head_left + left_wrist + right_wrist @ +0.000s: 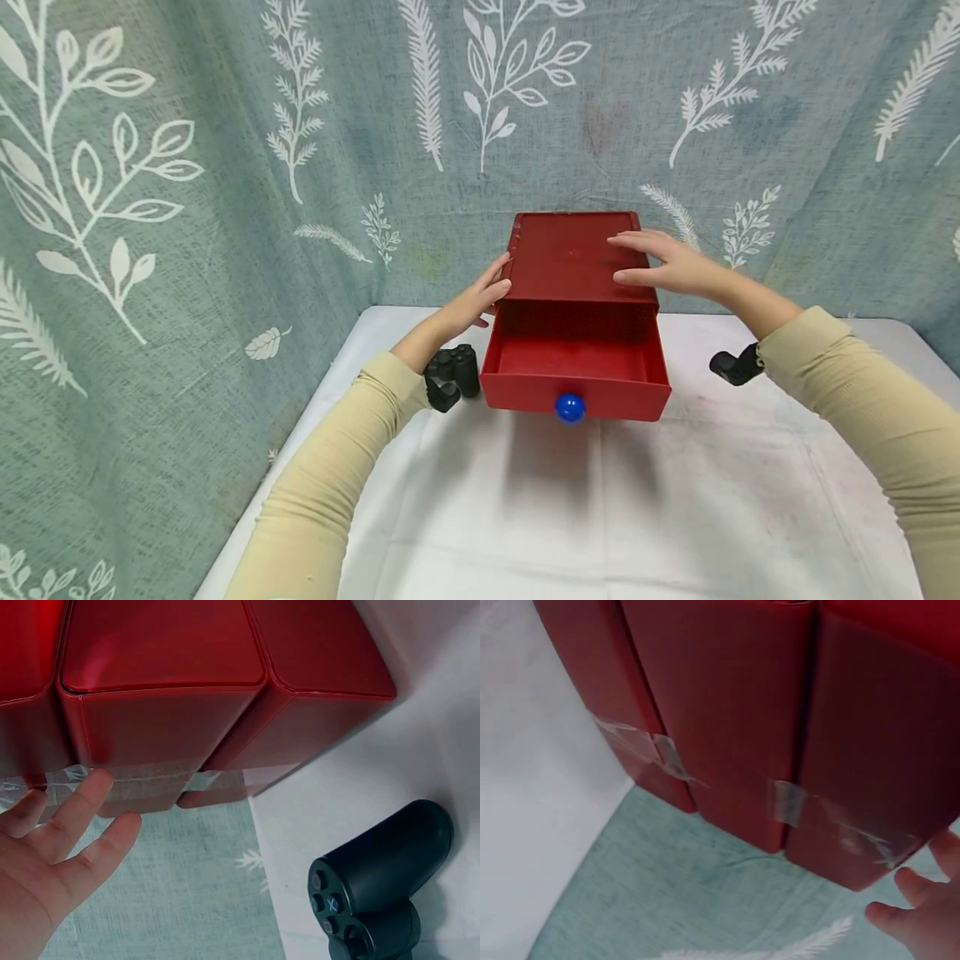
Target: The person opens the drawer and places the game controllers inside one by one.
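A red drawer cabinet (pixel 573 254) stands on the table, its top drawer (pixel 581 398) pulled out towards me. The drawer has a blue round knob (pixel 570 407) on its front, and its red floor shows inside. My left hand (pixel 471 307) is at the cabinet's upper left side with fingers extended; in the left wrist view, its spread fingers (pixel 94 796) are beside the taped red side. Over the top's right edge is my right hand (pixel 671 265), fingers loosely extended and holding nothing. Whether either hand touches the cabinet, I cannot tell for certain.
Left of the drawer, a black game controller (pixel 467 371) lies on the white-covered table (pixel 600 517), also seen in the left wrist view. Clear tape (pixel 787 802) runs across the stacked red units. A green leaf-patterned curtain (pixel 360 125) hangs behind and to the left.
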The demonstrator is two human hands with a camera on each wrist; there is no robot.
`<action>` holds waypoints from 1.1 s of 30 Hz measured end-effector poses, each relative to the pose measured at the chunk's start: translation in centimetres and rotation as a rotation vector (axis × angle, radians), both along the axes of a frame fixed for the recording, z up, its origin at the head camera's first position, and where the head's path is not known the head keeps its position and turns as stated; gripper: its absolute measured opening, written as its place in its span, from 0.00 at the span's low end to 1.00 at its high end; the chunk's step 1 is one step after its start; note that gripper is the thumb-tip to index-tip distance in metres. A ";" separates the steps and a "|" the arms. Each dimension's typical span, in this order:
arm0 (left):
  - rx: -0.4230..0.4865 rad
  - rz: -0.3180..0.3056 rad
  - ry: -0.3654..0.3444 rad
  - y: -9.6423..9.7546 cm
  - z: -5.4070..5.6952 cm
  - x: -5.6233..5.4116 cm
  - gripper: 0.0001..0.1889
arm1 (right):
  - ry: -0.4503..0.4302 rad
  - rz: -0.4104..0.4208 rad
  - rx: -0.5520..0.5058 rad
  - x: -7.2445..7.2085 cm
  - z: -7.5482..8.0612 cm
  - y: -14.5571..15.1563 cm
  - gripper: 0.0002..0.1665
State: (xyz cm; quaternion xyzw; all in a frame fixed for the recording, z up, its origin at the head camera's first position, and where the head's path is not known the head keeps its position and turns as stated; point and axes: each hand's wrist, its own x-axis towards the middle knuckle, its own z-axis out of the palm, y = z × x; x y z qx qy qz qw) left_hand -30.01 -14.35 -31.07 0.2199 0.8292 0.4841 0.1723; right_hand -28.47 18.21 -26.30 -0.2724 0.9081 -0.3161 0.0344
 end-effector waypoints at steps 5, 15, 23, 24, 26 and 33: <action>0.007 -0.005 -0.015 0.1 -0.1 -0.2 0.33 | -0.056 0.013 0.022 -0.9 -1.1 0.3 0.40; -0.031 0.008 0.008 -0.5 0.1 -0.5 0.35 | -0.060 0.035 0.040 -1.4 -1.4 0.0 0.42; -0.113 -0.005 0.060 -1.5 0.7 -0.7 0.34 | -0.079 0.047 0.039 -1.2 -1.3 -0.2 0.42; -0.111 0.000 0.062 -1.7 0.7 -0.7 0.34 | -0.079 0.047 0.037 -1.2 -1.4 -0.1 0.42; -0.100 0.007 0.070 -2.3 0.5 -0.7 0.34 | -0.102 0.048 0.015 -1.0 -1.4 -0.1 0.42; -0.136 0.061 0.093 -4.9 -0.9 -0.6 0.34 | -0.168 0.042 -0.047 -0.8 -1.5 0.2 0.41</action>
